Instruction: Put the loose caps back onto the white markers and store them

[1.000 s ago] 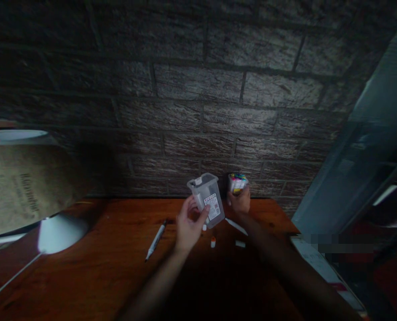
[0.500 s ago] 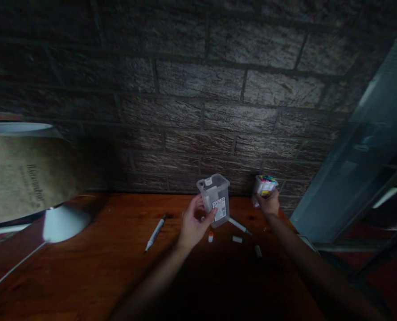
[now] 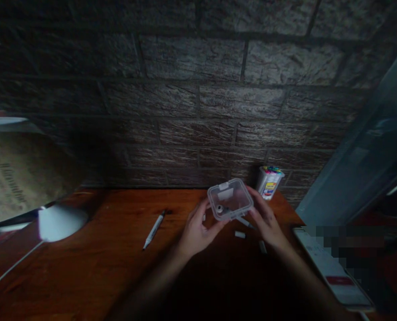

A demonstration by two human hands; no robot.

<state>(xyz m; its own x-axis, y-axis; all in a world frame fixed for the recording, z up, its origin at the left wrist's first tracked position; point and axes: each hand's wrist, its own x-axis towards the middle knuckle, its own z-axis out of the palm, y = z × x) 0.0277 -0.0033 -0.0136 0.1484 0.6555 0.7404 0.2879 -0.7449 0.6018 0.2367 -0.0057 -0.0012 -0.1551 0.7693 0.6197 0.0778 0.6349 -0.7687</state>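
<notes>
Both my hands hold a clear plastic box (image 3: 230, 198) above the wooden desk (image 3: 111, 263), tipped so its mouth faces me; a small dark piece lies inside. My left hand (image 3: 198, 229) grips its left side with fingers curled under it. My right hand (image 3: 267, 218) closes on its right side. A bundle of colour-capped markers (image 3: 269, 182) stands alone by the brick wall, behind and to the right of the box. A loose marker (image 3: 154, 229) lies to the left of my left hand. Small white caps (image 3: 240, 234) lie under the box.
A white lamp shade (image 3: 59, 220) with its cord and a brown paper bag (image 3: 14, 178) fill the left side. A brick wall (image 3: 198, 102) backs the desk. A flat white device (image 3: 332, 269) lies at the right edge, beside a glass panel (image 3: 362, 151).
My right hand set the marker bundle down by the wall and came back to the box. The box tipped from upright to mouth-toward-me, now held by both hands.
</notes>
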